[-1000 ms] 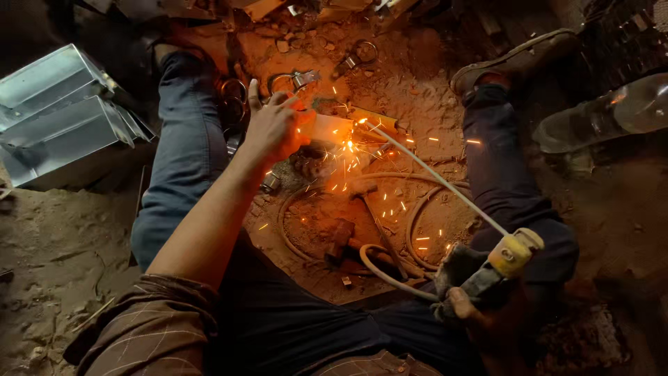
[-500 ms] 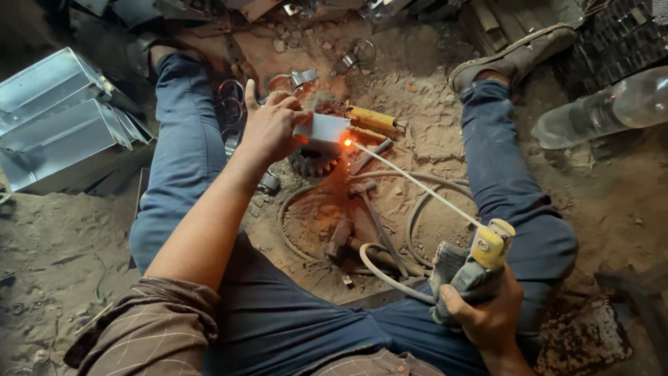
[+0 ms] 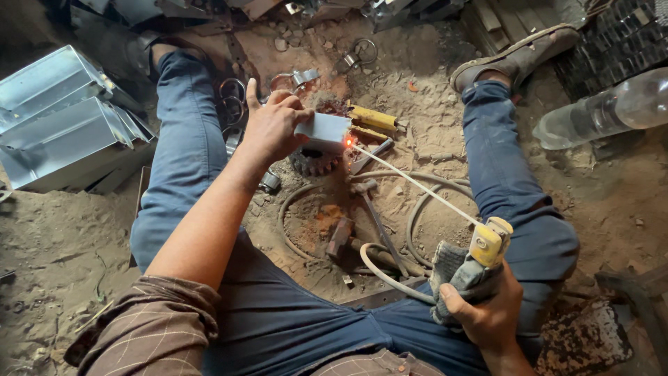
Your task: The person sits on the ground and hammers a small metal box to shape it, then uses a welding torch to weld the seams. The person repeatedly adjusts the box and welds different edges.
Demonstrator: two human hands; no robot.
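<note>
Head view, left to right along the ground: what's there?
Sheet-metal boxes → left hand → grey metal piece → glowing rod tip → welding rod → right hand on the yellow electrode holder → clear plastic bottle.

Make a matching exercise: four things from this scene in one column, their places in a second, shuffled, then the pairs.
Things
1. Grey metal block
2. Yellow electrode holder
3. Clear bottle
4. Sheet-metal boxes

Places
A. On the ground beyond the right leg
B. In the left hand
C. On the ground beyond the left leg
D. In the right hand, with a grey cloth

Pairs: 1-B, 2-D, 3-A, 4-C
</note>
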